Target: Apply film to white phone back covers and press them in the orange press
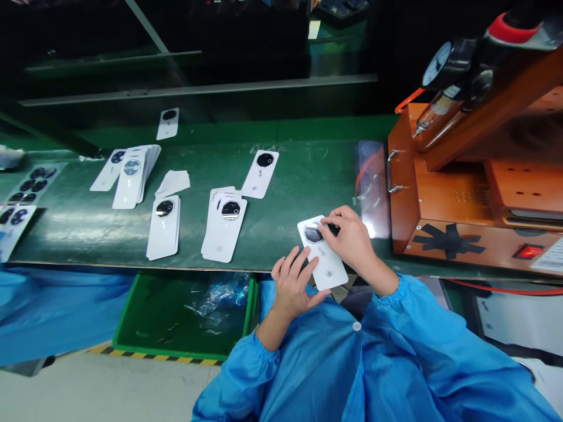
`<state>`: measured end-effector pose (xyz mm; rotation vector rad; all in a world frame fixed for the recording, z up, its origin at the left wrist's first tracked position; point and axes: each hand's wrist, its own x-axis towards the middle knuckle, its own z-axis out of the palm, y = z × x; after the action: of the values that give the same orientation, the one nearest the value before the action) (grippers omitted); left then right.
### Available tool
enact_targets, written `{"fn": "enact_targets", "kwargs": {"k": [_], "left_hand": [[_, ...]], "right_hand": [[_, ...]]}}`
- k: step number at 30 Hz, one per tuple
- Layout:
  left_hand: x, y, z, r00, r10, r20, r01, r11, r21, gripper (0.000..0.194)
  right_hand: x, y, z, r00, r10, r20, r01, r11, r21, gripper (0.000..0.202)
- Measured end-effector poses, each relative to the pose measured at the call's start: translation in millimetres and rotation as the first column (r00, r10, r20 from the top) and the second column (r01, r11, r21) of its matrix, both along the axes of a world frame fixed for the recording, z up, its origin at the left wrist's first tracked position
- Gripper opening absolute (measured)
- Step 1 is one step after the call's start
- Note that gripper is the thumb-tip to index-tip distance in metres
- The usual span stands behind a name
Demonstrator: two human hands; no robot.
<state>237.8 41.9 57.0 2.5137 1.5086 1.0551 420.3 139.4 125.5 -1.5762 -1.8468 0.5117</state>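
Blue smock (pixel 314 363), left hand (pixel 293 288) on panel (pixel 328 264)

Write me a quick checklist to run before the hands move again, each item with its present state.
1. Left hand touching the white panel: ok.
2. Right hand fingertips at the panel's round dark patch: ok.
3. Panel wholly within the green bench's front edge in this view: not ok, its lower end extends past.
4. Panel resting flat on the bench: cannot tell.
5. Right hand apart from the orange machine: ok.
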Motion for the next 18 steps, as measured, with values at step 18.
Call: {"fn": "enact_targets", "kwargs": {"k": [18], "left_hand": [[0,-2,-2.6,1.000,0.012,-0.018,-0.012,1.000,0.018,0.065]], "right_hand": [[34,-96,-23.2,0.968,0.231,0.097,-0.241,0.963,0.122,0.026]]}}
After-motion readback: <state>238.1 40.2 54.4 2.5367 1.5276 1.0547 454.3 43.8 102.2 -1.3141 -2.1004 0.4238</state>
